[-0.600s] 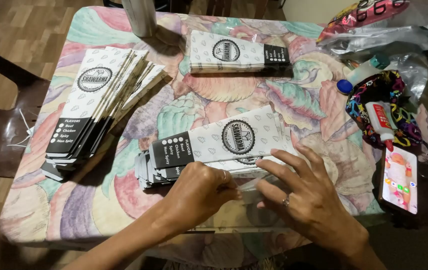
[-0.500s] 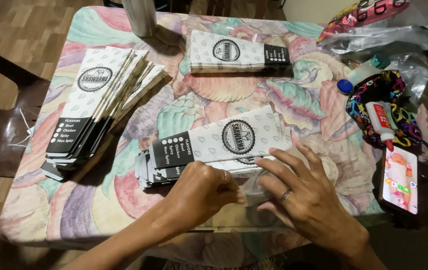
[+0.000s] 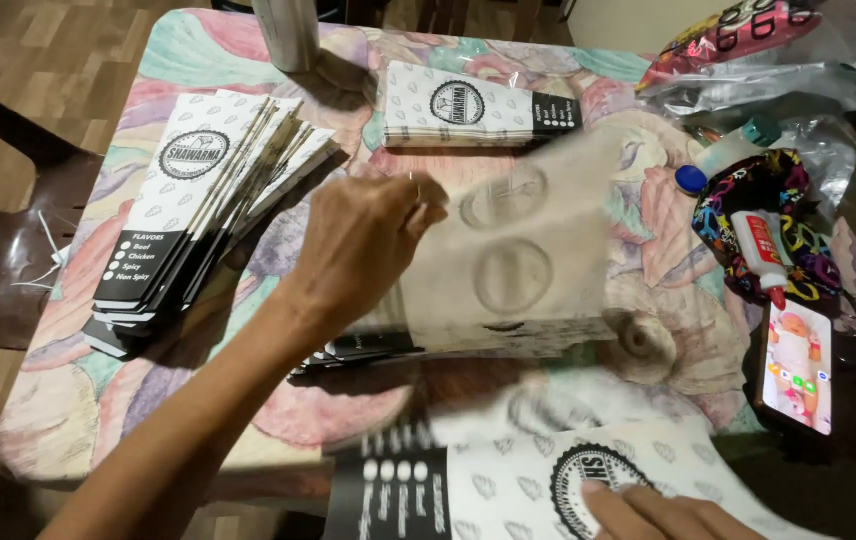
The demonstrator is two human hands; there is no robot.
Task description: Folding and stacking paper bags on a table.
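Left hand [image 3: 368, 235] is pinched shut on the top edge of a motion-blurred flat paper sleeve [image 3: 518, 260] lifted over the middle stack [image 3: 368, 348], probably light, thin and floppy, best gripped at an edge, while right hand [image 3: 663, 512] fingers press flat on another sleeve [image 3: 508, 490] at the near table [image 3: 68, 400] edge.

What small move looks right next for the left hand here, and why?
Probably lay the blurred sleeve that the left hand is lifting onto the fanned stack at the table's left; the right hand already pins another sleeve at the near edge.
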